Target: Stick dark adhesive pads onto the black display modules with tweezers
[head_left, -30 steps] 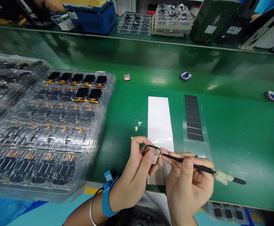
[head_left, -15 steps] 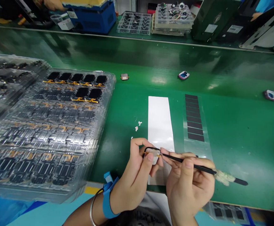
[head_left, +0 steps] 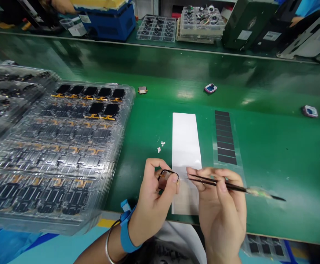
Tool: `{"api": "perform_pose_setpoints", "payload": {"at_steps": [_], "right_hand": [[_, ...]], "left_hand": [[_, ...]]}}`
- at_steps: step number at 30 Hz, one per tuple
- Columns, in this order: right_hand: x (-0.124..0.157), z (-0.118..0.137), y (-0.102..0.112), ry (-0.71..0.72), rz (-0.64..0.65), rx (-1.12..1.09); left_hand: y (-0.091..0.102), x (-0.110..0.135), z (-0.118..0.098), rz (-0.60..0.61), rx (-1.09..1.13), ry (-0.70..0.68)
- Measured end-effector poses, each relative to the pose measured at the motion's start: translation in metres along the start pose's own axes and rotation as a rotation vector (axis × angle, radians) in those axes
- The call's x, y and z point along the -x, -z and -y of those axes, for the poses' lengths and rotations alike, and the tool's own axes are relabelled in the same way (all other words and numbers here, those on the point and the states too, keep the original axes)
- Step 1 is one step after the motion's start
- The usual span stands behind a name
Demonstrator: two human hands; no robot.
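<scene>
Between the thumb and fingers of my left hand [head_left: 151, 205] is a small square display module [head_left: 164, 177] with a black rim; my thumb covers part of it. My right hand [head_left: 223, 209] grips black tweezers [head_left: 217, 182], whose two tips are apart and point left toward the module without touching it. Some pale wrapping sits near the tweezers' rear end. Below both hands lies a white paper strip [head_left: 186, 139]. A clear sheet with a column of black strips [head_left: 225, 137] lies to its right. Small white scraps [head_left: 159, 149] are left of the paper.
Stacked clear trays [head_left: 94, 172] with display modules fill the left. Another module [head_left: 142, 90] and two small watch-like cases [head_left: 210, 88] lie farther back on the green table [head_left: 281, 165]. A shelf behind bears a blue box [head_left: 107, 24] and parts trays [head_left: 156, 28].
The tweezers have drawn back from the module, and their tips have spread. My left hand has shifted slightly left and tilted the module.
</scene>
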State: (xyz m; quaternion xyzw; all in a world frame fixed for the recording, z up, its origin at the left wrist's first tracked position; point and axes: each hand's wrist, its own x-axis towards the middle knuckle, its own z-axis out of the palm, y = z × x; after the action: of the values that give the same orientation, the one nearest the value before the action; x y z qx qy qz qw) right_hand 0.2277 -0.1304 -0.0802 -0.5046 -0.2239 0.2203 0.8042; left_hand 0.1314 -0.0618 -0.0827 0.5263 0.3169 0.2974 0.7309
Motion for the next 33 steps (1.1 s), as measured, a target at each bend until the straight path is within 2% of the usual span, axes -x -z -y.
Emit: {"api": "perform_pose_setpoints", "payload": {"at_steps": [5, 11, 16, 22, 28, 30, 33], "right_hand": [[-0.012, 0.004, 0.003, 0.033, -0.013, 0.089], [-0.017, 0.012, 0.003, 0.015, 0.126, 0.246], [-0.019, 0.019, -0.004, 0.058, 0.167, 0.35], [-0.019, 0.018, -0.007, 0.069, 0.231, 0.374], [-0.031, 0.013, -0.008, 0.075, 0.264, 0.445], [-0.043, 0.012, -0.009, 0.114, 0.312, 0.57], [-0.065, 0.009, -0.013, 0.145, 0.498, 0.806]], "left_hand": [[0.0, -0.001, 0.001, -0.01, -0.008, -0.043], [0.002, 0.002, 0.001, 0.006, -0.013, -0.05], [0.002, 0.004, -0.002, -0.056, 0.016, -0.066], [0.004, 0.004, -0.002, -0.073, 0.054, -0.1], [0.005, 0.005, 0.0, -0.024, 0.112, -0.131], [0.005, 0.006, 0.001, 0.014, 0.133, -0.14], [0.005, 0.006, 0.002, 0.063, 0.132, -0.119]]}}
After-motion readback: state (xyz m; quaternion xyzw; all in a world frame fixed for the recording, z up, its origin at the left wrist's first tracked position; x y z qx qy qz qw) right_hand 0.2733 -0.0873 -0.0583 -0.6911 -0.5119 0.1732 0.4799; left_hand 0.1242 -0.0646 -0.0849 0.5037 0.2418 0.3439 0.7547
